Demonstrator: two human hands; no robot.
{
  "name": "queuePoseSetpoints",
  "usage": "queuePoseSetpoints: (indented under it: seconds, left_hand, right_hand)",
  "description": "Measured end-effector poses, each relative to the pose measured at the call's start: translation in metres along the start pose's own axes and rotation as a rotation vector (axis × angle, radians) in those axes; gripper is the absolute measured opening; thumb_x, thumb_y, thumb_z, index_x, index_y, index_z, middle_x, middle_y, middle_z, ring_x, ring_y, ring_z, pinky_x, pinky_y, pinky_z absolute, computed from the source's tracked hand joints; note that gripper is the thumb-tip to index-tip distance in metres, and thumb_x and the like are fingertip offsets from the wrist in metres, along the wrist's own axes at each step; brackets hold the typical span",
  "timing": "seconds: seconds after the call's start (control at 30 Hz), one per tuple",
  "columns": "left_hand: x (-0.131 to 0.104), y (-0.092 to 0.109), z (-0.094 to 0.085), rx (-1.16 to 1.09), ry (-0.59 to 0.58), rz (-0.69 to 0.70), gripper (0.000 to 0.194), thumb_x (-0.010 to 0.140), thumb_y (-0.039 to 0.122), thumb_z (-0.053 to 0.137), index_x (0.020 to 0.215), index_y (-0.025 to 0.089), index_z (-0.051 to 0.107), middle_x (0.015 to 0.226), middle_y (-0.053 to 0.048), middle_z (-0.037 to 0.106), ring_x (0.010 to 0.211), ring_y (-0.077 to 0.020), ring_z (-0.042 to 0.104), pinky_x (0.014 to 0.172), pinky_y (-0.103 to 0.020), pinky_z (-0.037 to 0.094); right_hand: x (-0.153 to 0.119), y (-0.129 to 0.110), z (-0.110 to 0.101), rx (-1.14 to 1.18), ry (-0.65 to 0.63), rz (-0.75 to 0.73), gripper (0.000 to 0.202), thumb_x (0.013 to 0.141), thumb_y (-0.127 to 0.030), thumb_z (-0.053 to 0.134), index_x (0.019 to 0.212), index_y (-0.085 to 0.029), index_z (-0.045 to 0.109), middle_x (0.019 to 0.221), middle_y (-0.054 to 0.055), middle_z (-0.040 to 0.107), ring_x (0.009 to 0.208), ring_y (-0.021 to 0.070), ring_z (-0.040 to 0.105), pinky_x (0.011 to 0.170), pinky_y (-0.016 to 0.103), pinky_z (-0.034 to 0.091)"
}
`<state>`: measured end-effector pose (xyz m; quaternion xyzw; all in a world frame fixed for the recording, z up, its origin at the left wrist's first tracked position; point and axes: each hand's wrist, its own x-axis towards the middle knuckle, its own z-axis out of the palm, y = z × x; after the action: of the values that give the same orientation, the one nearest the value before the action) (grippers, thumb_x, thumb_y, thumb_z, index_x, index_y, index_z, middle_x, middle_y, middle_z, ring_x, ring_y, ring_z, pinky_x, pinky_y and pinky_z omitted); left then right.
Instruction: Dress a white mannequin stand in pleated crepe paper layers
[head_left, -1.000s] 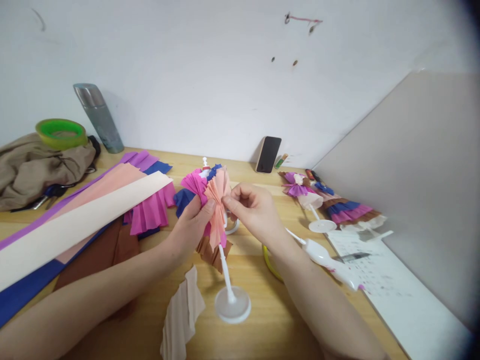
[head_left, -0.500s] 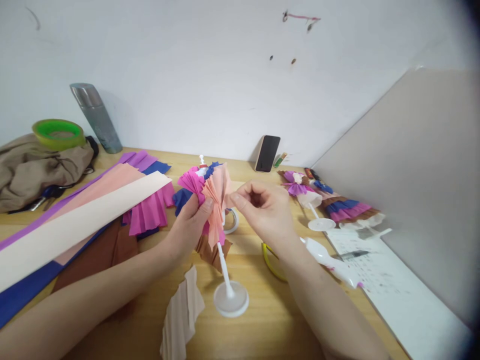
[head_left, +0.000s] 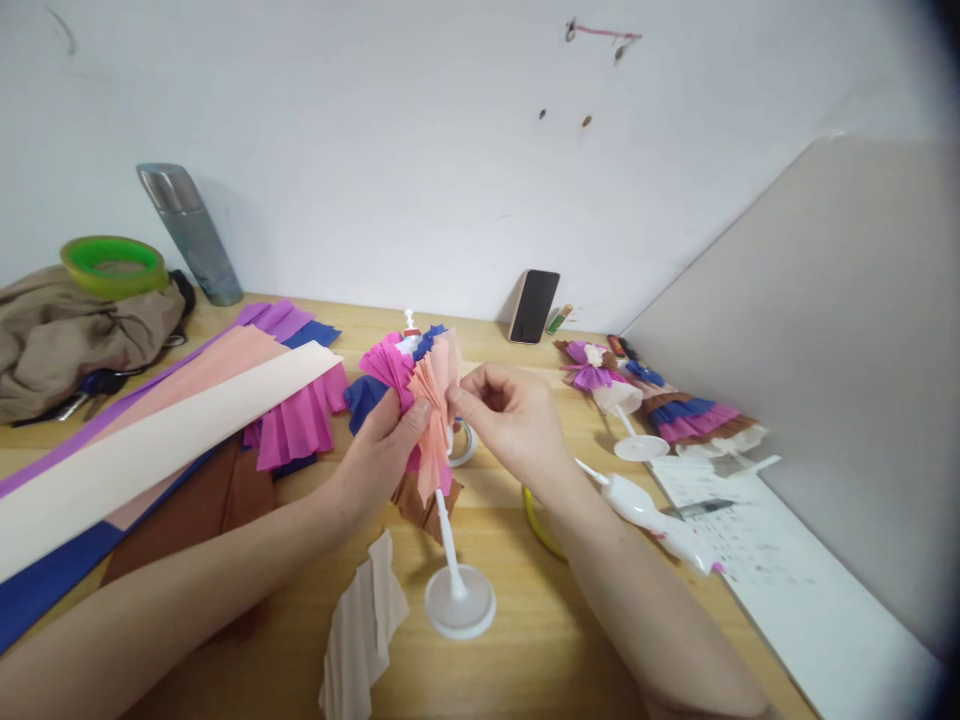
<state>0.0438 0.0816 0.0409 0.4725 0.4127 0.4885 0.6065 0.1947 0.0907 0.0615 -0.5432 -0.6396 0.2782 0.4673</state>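
Pleated peach paper [head_left: 435, 405] lies against a small figure dressed in pink [head_left: 387, 362] and blue pleated paper, on a white stand [head_left: 459, 600]. My left hand [head_left: 382, 445] is closed on the peach paper, thumb in front, fingers mostly hidden behind. With thumb and forefinger pinched, my right hand [head_left: 517, 425] grips the right edge of the same peach paper. Behind the stand are a roll of white tape [head_left: 466, 442] and brown pleated paper [head_left: 420, 505]. A beige pleated piece [head_left: 365, 625] lies in front, to the left of the stand's base.
Paper strips [head_left: 165, 440] cover the left side. Further back are a flask [head_left: 191, 235], a cloth [head_left: 82, 335] with green tape [head_left: 114, 265], and a phone [head_left: 535, 307]. To the right lie a white glue gun [head_left: 660, 520], a second figure [head_left: 611, 395] and a written sheet [head_left: 795, 570].
My right hand has moved slightly left, closer to my left hand, with its fingertips now at the peach paper's edge. The figure's top has shifted slightly right.
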Motion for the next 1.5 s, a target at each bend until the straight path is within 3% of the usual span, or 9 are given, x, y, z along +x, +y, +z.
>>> queuePoseSetpoints:
  seconds: [0.5,0.73,0.83,0.93,1.03,1.17,1.3,1.5]
  left_hand:
    - [0.002,-0.004,0.0,-0.059,-0.075,-0.035,0.033,0.083,0.045,0.068,0.101,0.017,0.065,0.092,-0.004,0.07,0.083,-0.0194,0.062,0.077,-0.031,0.049]
    - [0.001,-0.005,0.001,-0.114,-0.098,-0.037,0.043,0.085,0.042,0.066,0.119,0.016,0.063,0.118,-0.009,0.07,0.095,-0.0216,0.065,0.081,-0.032,0.049]
    - [0.001,-0.005,0.001,-0.114,-0.069,-0.067,0.041,0.085,0.042,0.067,0.118,0.017,0.064,0.109,-0.007,0.072,0.084,-0.0187,0.065,0.077,-0.031,0.049]
    - [0.001,-0.004,0.001,-0.1,-0.036,-0.068,0.032,0.083,0.04,0.069,0.105,0.017,0.067,0.086,-0.002,0.071,0.076,-0.0176,0.063,0.075,-0.031,0.049]
    - [0.001,-0.002,0.002,-0.087,-0.024,-0.049,0.024,0.083,0.037,0.069,0.095,0.016,0.067,0.078,-0.001,0.068,0.076,-0.0178,0.063,0.076,-0.03,0.049]
    - [0.001,0.0,0.003,-0.089,-0.04,-0.039,0.025,0.082,0.037,0.07,0.096,0.017,0.067,0.084,-0.003,0.071,0.081,-0.0197,0.064,0.08,-0.032,0.049]
    - [0.002,-0.002,0.002,-0.078,-0.046,-0.032,0.029,0.083,0.04,0.068,0.102,0.017,0.067,0.099,-0.007,0.073,0.091,-0.0231,0.066,0.083,-0.034,0.05]
    - [0.003,-0.006,0.001,-0.069,-0.048,-0.026,0.029,0.084,0.041,0.066,0.099,0.017,0.066,0.095,-0.005,0.072,0.088,-0.0212,0.066,0.082,-0.033,0.05]
  right_hand:
    - [-0.006,-0.002,0.005,-0.02,0.041,-0.029,0.019,0.077,-0.03,0.061,0.061,-0.021,0.056,0.056,-0.002,0.057,0.052,0.0125,0.05,0.053,0.027,0.039]
    - [-0.012,-0.005,0.006,-0.007,0.052,-0.059,0.012,0.078,-0.024,0.06,0.067,-0.021,0.057,0.059,-0.003,0.056,0.053,0.011,0.049,0.053,0.025,0.039]
    - [-0.013,-0.004,0.007,0.012,0.06,-0.058,0.01,0.078,-0.022,0.059,0.068,-0.021,0.057,0.061,-0.004,0.057,0.053,0.0111,0.05,0.054,0.026,0.04]
    - [-0.013,-0.005,0.008,0.041,0.067,-0.037,0.012,0.078,-0.024,0.059,0.066,-0.022,0.056,0.059,-0.003,0.056,0.053,0.0117,0.05,0.053,0.026,0.04]
    - [-0.012,-0.007,0.009,0.078,0.086,-0.002,0.013,0.075,-0.026,0.06,0.064,-0.022,0.055,0.057,-0.002,0.056,0.051,0.0117,0.049,0.05,0.026,0.039]
    - [-0.009,-0.009,0.011,0.217,0.102,0.047,0.007,0.069,-0.026,0.062,0.07,-0.021,0.058,0.059,-0.002,0.059,0.049,0.0115,0.052,0.046,0.024,0.04]
    - [-0.008,-0.009,0.013,0.297,0.085,0.09,0.017,0.067,-0.029,0.066,0.08,-0.019,0.064,0.064,-0.001,0.062,0.051,0.012,0.055,0.048,0.025,0.045]
    - [-0.005,-0.007,0.012,0.276,0.062,0.112,0.015,0.068,-0.034,0.067,0.068,-0.019,0.061,0.054,-0.004,0.055,0.046,0.01,0.048,0.046,0.024,0.04]
